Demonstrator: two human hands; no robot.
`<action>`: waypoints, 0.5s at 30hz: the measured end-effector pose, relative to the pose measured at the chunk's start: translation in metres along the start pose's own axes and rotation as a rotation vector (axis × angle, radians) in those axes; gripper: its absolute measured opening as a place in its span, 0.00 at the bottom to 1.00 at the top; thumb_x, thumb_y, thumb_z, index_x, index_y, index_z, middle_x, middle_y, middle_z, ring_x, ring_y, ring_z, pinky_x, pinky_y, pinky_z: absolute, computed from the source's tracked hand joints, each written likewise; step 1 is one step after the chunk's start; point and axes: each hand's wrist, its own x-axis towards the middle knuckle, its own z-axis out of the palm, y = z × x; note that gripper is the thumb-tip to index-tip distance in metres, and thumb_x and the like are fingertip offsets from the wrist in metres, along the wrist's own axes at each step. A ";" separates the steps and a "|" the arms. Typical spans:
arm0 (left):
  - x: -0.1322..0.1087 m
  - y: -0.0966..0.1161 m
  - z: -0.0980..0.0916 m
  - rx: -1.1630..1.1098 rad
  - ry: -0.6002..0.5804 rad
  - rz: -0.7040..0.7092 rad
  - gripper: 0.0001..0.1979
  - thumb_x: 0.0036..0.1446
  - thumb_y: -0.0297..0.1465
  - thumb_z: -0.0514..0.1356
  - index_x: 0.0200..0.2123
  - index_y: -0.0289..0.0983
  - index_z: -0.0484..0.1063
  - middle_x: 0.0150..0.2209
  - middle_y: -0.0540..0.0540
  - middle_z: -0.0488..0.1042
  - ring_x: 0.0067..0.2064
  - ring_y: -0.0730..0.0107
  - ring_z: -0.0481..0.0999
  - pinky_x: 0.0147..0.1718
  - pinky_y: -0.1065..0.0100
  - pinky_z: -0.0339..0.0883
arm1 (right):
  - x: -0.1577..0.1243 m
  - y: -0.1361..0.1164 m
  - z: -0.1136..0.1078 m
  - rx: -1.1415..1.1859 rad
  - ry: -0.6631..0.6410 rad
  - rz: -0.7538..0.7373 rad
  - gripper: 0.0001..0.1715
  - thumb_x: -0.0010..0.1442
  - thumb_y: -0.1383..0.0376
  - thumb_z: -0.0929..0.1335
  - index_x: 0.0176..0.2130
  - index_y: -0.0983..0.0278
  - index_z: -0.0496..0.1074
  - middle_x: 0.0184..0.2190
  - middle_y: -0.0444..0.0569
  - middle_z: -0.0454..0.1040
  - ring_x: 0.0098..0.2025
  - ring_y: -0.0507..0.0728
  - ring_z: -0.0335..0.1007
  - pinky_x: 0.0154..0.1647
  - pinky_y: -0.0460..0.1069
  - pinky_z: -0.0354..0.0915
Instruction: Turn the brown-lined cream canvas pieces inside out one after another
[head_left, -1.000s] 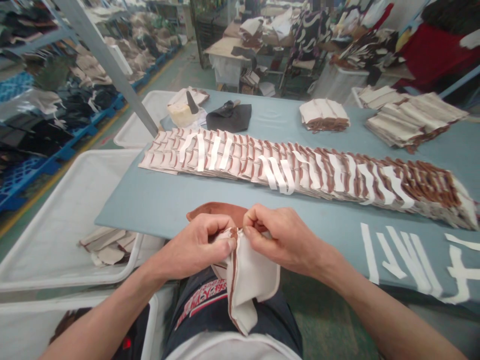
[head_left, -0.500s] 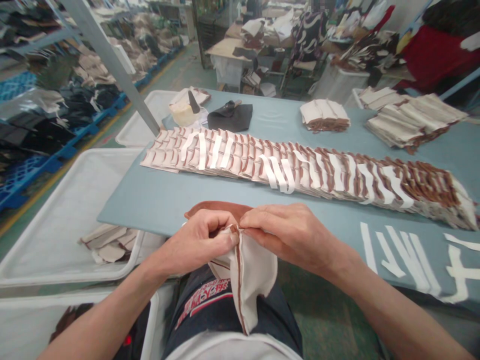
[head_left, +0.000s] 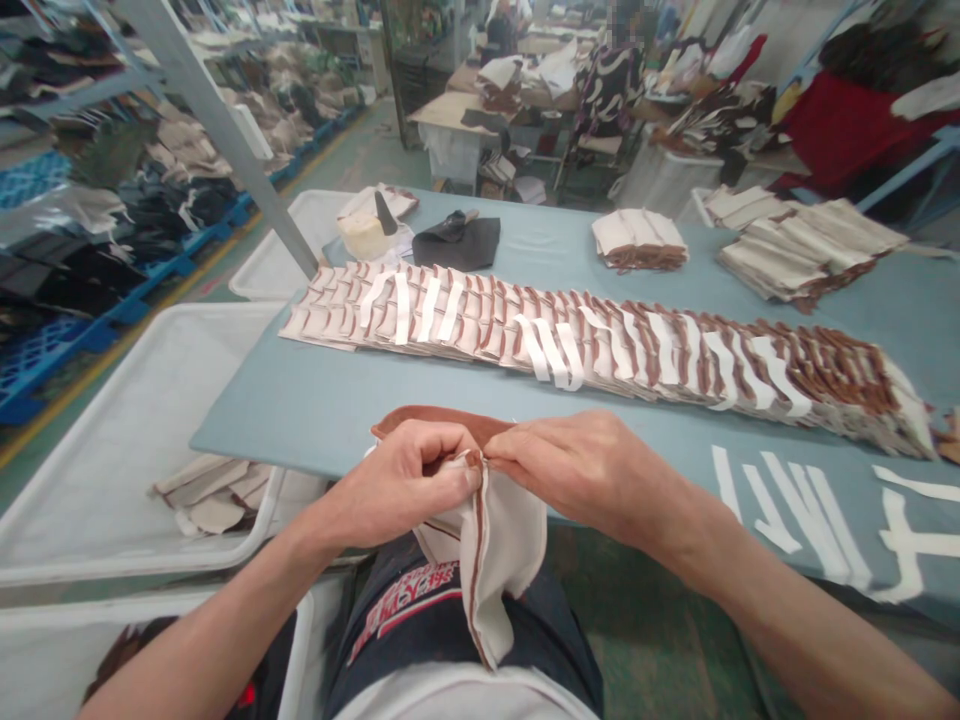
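Between my two hands hangs a cream and brown sewn fabric piece [head_left: 491, 570], with a brown seam running down it and a brown flap lying on the table edge behind. My left hand [head_left: 420, 475] is closed, pinching the seam's upper end between thumb and fingers. Right beside it my right hand [head_left: 577, 460] is closed too, its fingertips pressed on the same piece at the seam. What exactly lies under the right fingertips is hidden. The lower part of the piece droops over my dark apron [head_left: 397, 610].
On the blue-grey table [head_left: 300, 400] lies a long row of overlapping cream and brown pieces [head_left: 487, 315], topped with white strips. More white strips [head_left: 817, 510] lie at right. Stacks [head_left: 641, 238] stand behind. White bins [head_left: 112, 420] are at left. A person [head_left: 611, 85] sits farther back.
The view has shifted slightly, so the table's contents sit a little more to the left and lower. Both hands keep their pinch on the piece; the right wrist is turned a little.
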 end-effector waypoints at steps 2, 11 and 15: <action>0.000 0.001 0.000 0.008 0.002 0.006 0.13 0.57 0.34 0.60 0.24 0.37 0.60 0.23 0.56 0.55 0.26 0.77 0.53 0.24 0.74 0.49 | 0.001 -0.002 -0.001 -0.063 -0.045 -0.019 0.11 0.69 0.75 0.65 0.37 0.64 0.75 0.27 0.46 0.79 0.26 0.53 0.74 0.26 0.48 0.60; -0.003 0.001 0.004 0.019 -0.032 0.010 0.09 0.56 0.30 0.57 0.25 0.37 0.62 0.24 0.57 0.54 0.26 0.78 0.52 0.24 0.74 0.49 | 0.008 -0.005 0.010 -0.035 0.155 0.112 0.12 0.62 0.73 0.64 0.29 0.63 0.74 0.21 0.44 0.78 0.21 0.51 0.69 0.24 0.48 0.51; -0.005 -0.004 0.006 0.029 -0.072 0.014 0.08 0.56 0.30 0.57 0.25 0.37 0.61 0.23 0.57 0.56 0.25 0.78 0.53 0.23 0.74 0.49 | 0.007 -0.005 0.013 0.240 0.090 0.295 0.08 0.56 0.72 0.65 0.31 0.64 0.75 0.22 0.43 0.78 0.21 0.50 0.69 0.25 0.45 0.55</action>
